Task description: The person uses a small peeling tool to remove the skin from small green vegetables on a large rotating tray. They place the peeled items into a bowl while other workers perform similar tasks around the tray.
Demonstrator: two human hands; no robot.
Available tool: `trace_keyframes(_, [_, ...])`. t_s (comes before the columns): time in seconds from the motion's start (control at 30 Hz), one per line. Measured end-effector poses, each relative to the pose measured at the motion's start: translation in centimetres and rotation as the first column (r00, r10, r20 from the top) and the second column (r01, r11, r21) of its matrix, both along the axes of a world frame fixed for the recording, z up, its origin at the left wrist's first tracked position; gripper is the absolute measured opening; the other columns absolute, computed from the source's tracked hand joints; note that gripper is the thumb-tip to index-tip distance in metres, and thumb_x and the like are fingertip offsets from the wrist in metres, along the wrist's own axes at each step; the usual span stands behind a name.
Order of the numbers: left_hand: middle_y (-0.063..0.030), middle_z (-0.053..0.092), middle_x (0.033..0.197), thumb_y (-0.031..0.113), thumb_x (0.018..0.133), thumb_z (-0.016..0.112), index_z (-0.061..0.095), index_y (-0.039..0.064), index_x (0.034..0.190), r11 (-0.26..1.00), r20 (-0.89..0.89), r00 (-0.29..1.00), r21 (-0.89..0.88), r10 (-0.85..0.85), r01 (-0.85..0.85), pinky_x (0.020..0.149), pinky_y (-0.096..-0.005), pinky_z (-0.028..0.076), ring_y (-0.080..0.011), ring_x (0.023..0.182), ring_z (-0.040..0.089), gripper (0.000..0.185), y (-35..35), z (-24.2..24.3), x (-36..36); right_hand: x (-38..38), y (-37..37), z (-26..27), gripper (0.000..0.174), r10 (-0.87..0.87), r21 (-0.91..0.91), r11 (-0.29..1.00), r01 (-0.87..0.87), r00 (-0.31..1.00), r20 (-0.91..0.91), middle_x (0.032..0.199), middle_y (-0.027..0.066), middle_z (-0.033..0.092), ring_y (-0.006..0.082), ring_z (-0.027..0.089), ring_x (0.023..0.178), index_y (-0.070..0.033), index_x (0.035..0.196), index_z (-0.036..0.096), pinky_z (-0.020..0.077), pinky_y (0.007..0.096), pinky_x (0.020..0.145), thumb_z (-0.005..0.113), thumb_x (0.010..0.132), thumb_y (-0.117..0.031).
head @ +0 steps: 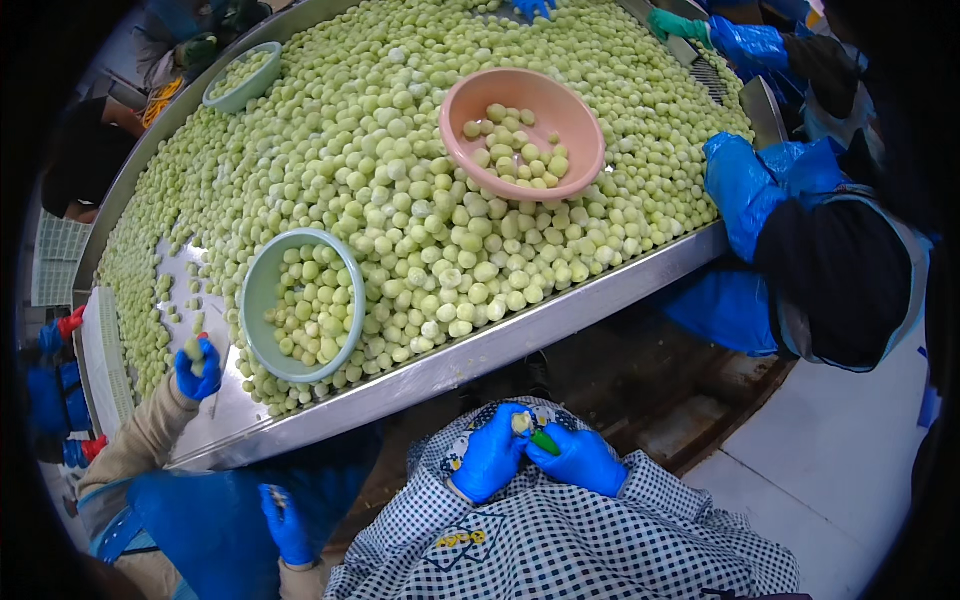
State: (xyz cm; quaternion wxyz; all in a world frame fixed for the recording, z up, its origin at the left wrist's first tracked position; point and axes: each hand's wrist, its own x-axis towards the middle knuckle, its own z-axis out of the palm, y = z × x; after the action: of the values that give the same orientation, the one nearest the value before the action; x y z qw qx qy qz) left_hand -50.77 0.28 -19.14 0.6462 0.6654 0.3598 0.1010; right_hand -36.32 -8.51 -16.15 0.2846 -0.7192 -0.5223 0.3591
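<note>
My left hand (489,454), in a blue glove, grips a pale piece of fruit (522,423) between thumb and fingers above my lap. Close beside it, my right hand (581,459), also blue-gloved, is closed around a small tool with a green handle (544,442). The tool's working end is hidden by the fruit and fingers. Both hands are over my checked apron (570,532), short of the metal table's edge (480,364). Beyond that edge lies a thick layer of round, pale green fruits (420,217), some of them whitish as if frosted.
A pink basin (523,189) and a light green basin (302,375) hold fruits; another green basin (259,84) stands farther back. At left, a co-worker's gloved hand (198,375) holds fruit over the table. Another co-worker's blue sleeve (739,191) is at right.
</note>
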Motion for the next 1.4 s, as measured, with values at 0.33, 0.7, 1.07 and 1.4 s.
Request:
trace_keyframes(0.33, [-0.0214, 0.063, 0.086, 0.014, 0.084, 0.060, 0.047, 0.012, 0.114, 0.994, -0.127, 0.988, 0.082, 0.086, -0.076, 0.064, -0.0447, 0.050, -0.0401, 0.078, 0.063, 0.033, -1.7, -2.0, 1.2, -1.2, -0.6, -2.3, 0.023, -0.193, -0.098, 0.981, 0.168, 0.907, -0.374, 0.067, 0.0108, 0.060, 0.0210, 0.059, 0.055, -0.004, 0.095, 0.063, 0.0461, 0.0325, 0.048, 0.055, 0.092, -0.026])
trace_keyframes(0.7, [-0.0183, 0.062, 0.094, 0.018, 0.090, 0.059, 0.048, 0.006, 0.112, 0.994, 0.012, 0.995, -0.062, 0.095, -0.095, 0.072, -0.0374, 0.050, -0.0332, 0.087, 0.063, 0.028, -0.4, -1.9, 1.8, 3.8, -1.2, -0.8, 0.048, -0.468, -0.486, 0.870, -0.083, -0.448, -0.762, 0.041, -0.0029, 0.033, 0.0090, 0.029, 0.032, -0.011, 0.063, 0.045, 0.0236, 0.0220, 0.032, 0.031, 0.098, -0.041])
trace_keyframes(1.07, [-0.0172, 0.056, 0.123, 0.013, 0.077, 0.073, 0.015, 0.011, 0.147, 0.561, -0.039, 0.693, 0.620, 0.720, -0.548, 0.067, -0.0349, 0.052, -0.0203, 0.074, 0.064, 0.091, 17.7, 5.0, 0.6, 9.3, -2.0, -2.2, 0.049, -0.338, -0.415, 0.887, 0.203, -0.325, -0.883, 0.044, -0.0030, 0.032, 0.0081, 0.026, 0.030, -0.010, 0.094, 0.061, 0.0235, 0.0226, 0.027, 0.029, 0.099, -0.046])
trace_keyframes(1.4, [-0.0155, 0.059, 0.111, 0.021, 0.080, 0.067, 0.056, 0.015, 0.120, 0.649, -0.358, 0.637, 0.697, 0.683, -0.305, 0.077, -0.0399, 0.051, -0.0294, 0.095, 0.062, 0.042, 27.3, -1.4, -7.1, 5.7, 0.2, -2.3, 0.039, -0.564, -0.574, 0.804, 0.155, -0.103, -0.819, 0.045, -0.0054, 0.027, 0.0064, 0.024, 0.032, -0.014, 0.077, 0.056, 0.0179, 0.0225, 0.031, 0.042, 0.096, -0.045])
